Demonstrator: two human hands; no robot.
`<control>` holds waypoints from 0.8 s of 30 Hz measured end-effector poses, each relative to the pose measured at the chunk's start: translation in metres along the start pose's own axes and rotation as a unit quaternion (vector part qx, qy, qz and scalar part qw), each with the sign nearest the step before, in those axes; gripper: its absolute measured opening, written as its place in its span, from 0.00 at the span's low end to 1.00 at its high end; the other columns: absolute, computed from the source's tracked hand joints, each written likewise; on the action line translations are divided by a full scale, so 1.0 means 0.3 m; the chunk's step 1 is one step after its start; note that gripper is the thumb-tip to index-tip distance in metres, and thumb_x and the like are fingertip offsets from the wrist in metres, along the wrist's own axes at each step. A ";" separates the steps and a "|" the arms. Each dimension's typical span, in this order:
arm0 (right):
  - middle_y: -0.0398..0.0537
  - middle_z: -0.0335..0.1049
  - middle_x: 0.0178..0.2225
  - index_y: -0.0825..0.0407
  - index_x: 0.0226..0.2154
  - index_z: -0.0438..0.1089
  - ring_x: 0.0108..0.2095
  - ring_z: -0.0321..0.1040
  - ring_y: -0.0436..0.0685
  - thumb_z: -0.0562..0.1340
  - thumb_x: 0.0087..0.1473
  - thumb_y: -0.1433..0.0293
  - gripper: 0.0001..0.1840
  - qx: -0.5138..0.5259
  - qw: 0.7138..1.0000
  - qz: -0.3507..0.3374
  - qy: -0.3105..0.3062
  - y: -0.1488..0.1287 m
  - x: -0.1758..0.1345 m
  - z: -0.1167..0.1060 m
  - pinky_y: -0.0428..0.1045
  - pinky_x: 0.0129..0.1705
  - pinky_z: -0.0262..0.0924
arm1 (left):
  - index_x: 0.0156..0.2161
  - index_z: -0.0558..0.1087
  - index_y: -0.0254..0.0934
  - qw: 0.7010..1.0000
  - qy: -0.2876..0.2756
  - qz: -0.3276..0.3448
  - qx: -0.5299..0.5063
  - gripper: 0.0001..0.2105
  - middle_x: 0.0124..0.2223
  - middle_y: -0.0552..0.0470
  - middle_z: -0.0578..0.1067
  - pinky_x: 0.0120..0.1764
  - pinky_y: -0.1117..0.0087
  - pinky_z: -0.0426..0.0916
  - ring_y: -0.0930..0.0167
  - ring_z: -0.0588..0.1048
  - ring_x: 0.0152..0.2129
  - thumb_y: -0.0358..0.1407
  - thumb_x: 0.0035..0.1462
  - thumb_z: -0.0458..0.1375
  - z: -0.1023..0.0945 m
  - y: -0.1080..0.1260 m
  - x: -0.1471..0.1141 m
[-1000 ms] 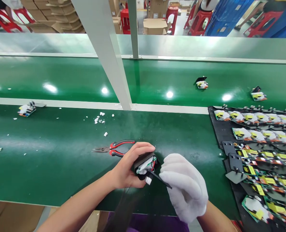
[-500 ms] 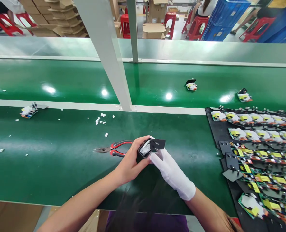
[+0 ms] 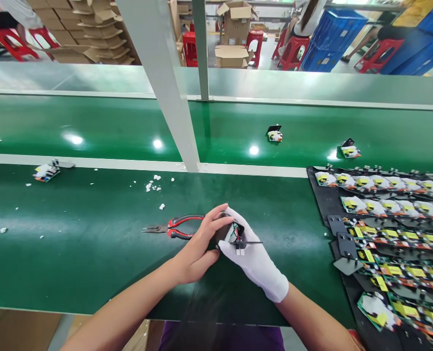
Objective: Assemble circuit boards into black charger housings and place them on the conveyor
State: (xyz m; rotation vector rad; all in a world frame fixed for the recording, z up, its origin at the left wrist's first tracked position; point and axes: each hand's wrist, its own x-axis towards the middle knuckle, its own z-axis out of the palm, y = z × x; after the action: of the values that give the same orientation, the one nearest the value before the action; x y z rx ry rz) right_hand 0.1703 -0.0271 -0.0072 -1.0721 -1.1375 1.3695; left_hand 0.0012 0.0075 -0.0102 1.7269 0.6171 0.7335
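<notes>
Between my two hands is a small black case with a circuit board [image 3: 234, 233] showing in its open end; a thin dark plate [image 3: 253, 243] sticks out to the right. My bare left hand [image 3: 205, 243] wraps round the case from the left. My right hand [image 3: 254, 258], in a white glove, grips it from the right and below. Long-nose pliers [image 3: 172, 228] with red and black handles lie just left of my left hand, their jaws pointing left. The far ends of the handles are hidden behind my left hand.
At right, a black mat [image 3: 322, 192] carries rows of circuit boards with white filler and yellow tape. White crumbs [image 3: 153, 185] lie on the green bench. A lone board [image 3: 47, 171] sits at left. Boards [image 3: 274, 134] lie on the far green belt beyond a pale post [image 3: 165, 83].
The case has been turned in my hands: its open end now faces right and the plate shows edge-on. Boards on the far belt have moved left, and another appears at the right edge.
</notes>
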 end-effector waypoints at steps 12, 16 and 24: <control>0.51 0.74 0.49 0.49 0.61 0.58 0.42 0.76 0.55 0.68 0.51 0.67 0.36 -0.065 0.998 0.000 -0.006 -0.014 0.001 0.012 0.52 0.47 0.72 | 0.54 0.69 0.43 0.969 0.101 -0.123 -0.191 0.19 0.57 0.45 0.72 0.52 0.63 0.70 0.61 0.68 0.58 0.39 0.58 0.62 -0.022 0.003 0.027; 0.53 0.73 0.51 0.49 0.62 0.58 0.45 0.75 0.57 0.67 0.52 0.69 0.36 -0.077 0.997 0.002 -0.019 0.012 -0.007 0.012 0.54 0.49 0.71 | 0.52 0.68 0.41 0.961 0.089 -0.154 -0.209 0.20 0.52 0.45 0.75 0.46 0.66 0.73 0.62 0.72 0.53 0.40 0.56 0.65 -0.029 0.007 0.034; 0.54 0.72 0.52 0.48 0.61 0.59 0.48 0.74 0.58 0.66 0.53 0.68 0.34 -0.084 0.996 -0.021 -0.027 0.003 -0.002 0.004 0.56 0.51 0.70 | 0.51 0.65 0.43 0.942 0.042 -0.187 -0.274 0.25 0.53 0.44 0.74 0.43 0.68 0.73 0.62 0.72 0.53 0.39 0.51 0.69 -0.049 0.013 0.047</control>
State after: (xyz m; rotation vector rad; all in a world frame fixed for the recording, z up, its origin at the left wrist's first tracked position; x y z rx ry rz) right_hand 0.1690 -0.0279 -0.0077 -1.1295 -1.3271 1.2947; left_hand -0.0002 0.0262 -0.0012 1.0324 0.6959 0.6319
